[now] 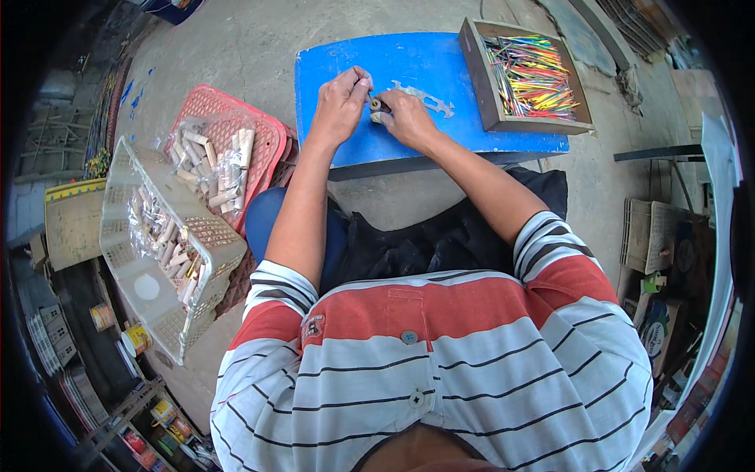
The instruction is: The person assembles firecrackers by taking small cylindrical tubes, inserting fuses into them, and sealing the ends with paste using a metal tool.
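Note:
Over the blue tabletop [346,63], my two hands meet close together. My left hand [340,106] is closed, its fingertips pinched at a small yellowish ring-like end; what else they grip is too small to make out. Beside it, my right hand [409,119] is closed around a small pale piece with a dark, round end [376,105], partly hidden by the fingers. A flat silver metal plate with notched ends [429,99] lies on the table just beyond my right hand.
At the table's right end stands a wooden box [495,110] full of thin, multicoloured sticks. To my left are a red plastic basket [267,126] and a tilted white basket [118,204], with bags of pale cylindrical pieces [228,169]. Shelves with containers line the far left.

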`<state>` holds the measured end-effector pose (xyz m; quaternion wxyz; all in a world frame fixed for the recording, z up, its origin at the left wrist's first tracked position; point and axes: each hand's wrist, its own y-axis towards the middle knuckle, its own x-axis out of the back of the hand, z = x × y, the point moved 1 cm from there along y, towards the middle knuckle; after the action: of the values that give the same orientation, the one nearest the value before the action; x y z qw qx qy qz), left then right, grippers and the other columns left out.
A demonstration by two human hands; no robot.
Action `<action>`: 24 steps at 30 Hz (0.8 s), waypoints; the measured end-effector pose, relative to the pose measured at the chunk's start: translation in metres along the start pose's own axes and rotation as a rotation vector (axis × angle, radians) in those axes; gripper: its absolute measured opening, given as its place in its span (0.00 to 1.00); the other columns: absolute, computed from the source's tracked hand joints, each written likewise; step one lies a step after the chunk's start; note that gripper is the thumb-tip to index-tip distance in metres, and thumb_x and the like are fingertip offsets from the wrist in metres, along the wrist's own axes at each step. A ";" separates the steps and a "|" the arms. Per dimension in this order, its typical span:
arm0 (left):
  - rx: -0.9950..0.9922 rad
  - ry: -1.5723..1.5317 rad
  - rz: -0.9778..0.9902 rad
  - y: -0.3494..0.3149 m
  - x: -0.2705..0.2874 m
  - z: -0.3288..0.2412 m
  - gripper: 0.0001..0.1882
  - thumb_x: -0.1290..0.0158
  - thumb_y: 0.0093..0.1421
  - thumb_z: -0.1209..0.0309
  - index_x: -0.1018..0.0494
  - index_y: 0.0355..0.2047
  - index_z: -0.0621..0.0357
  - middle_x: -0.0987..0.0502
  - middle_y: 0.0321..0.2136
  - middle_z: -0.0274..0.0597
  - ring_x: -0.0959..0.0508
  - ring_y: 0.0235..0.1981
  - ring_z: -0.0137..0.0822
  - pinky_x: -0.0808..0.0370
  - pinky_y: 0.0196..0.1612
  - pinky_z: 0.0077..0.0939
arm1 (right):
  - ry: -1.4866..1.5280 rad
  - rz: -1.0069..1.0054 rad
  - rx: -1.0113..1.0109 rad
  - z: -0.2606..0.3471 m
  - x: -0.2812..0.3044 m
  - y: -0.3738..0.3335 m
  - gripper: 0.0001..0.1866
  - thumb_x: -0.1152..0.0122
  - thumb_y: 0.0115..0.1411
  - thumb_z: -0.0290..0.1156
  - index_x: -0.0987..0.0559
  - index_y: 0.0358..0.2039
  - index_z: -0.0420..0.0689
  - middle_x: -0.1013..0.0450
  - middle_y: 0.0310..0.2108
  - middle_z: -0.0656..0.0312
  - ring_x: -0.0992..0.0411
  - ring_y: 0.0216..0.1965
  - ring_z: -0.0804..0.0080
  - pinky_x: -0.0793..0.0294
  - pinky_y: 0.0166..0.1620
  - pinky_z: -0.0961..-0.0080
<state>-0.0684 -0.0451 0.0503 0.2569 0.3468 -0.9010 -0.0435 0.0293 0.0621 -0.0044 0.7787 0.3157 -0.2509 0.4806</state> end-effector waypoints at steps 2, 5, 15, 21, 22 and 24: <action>-0.010 0.018 0.006 0.000 0.000 0.001 0.09 0.59 0.58 0.71 0.31 0.26 0.62 0.27 0.19 0.39 0.27 0.21 0.28 0.31 0.27 0.22 | 0.003 0.000 -0.011 0.000 0.000 0.000 0.10 0.46 0.45 0.25 0.25 0.31 0.40 0.29 0.31 0.46 0.31 0.35 0.48 0.32 0.38 0.59; -0.051 0.035 0.014 0.000 -0.002 0.001 0.09 0.59 0.58 0.71 0.31 0.26 0.63 0.27 0.19 0.39 0.27 0.21 0.28 0.31 0.27 0.22 | -0.004 0.005 -0.019 -0.001 0.000 0.001 0.10 0.46 0.46 0.25 0.25 0.31 0.40 0.29 0.31 0.46 0.30 0.34 0.48 0.32 0.38 0.59; -0.071 0.105 -0.017 -0.002 -0.002 -0.001 0.09 0.59 0.58 0.73 0.31 0.25 0.63 0.28 0.18 0.40 0.28 0.20 0.29 0.31 0.26 0.23 | -0.048 0.005 0.024 -0.002 -0.002 0.001 0.10 0.47 0.46 0.25 0.25 0.31 0.40 0.30 0.31 0.46 0.30 0.33 0.48 0.31 0.37 0.58; -0.064 0.073 -0.024 -0.002 -0.004 -0.001 0.09 0.59 0.58 0.72 0.31 0.26 0.63 0.28 0.18 0.41 0.28 0.20 0.29 0.32 0.26 0.23 | -0.055 0.000 0.030 -0.005 -0.004 0.002 0.08 0.47 0.46 0.25 0.26 0.29 0.40 0.30 0.30 0.47 0.30 0.32 0.48 0.32 0.36 0.57; -0.059 0.080 -0.022 -0.002 -0.004 -0.001 0.09 0.59 0.58 0.72 0.31 0.26 0.63 0.28 0.18 0.41 0.28 0.20 0.29 0.32 0.26 0.23 | -0.059 0.001 0.031 -0.005 -0.004 0.002 0.07 0.47 0.46 0.25 0.26 0.28 0.40 0.30 0.29 0.47 0.30 0.32 0.48 0.32 0.36 0.57; -0.069 0.076 -0.025 -0.002 -0.004 -0.002 0.09 0.59 0.58 0.72 0.31 0.26 0.63 0.28 0.18 0.41 0.28 0.20 0.29 0.32 0.26 0.23 | -0.052 -0.001 0.032 -0.004 -0.004 0.001 0.07 0.47 0.46 0.26 0.26 0.28 0.40 0.30 0.30 0.47 0.30 0.33 0.48 0.32 0.36 0.58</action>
<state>-0.0640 -0.0437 0.0497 0.3023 0.3502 -0.8842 -0.0646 0.0268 0.0634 -0.0096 0.7669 0.3407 -0.2631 0.4759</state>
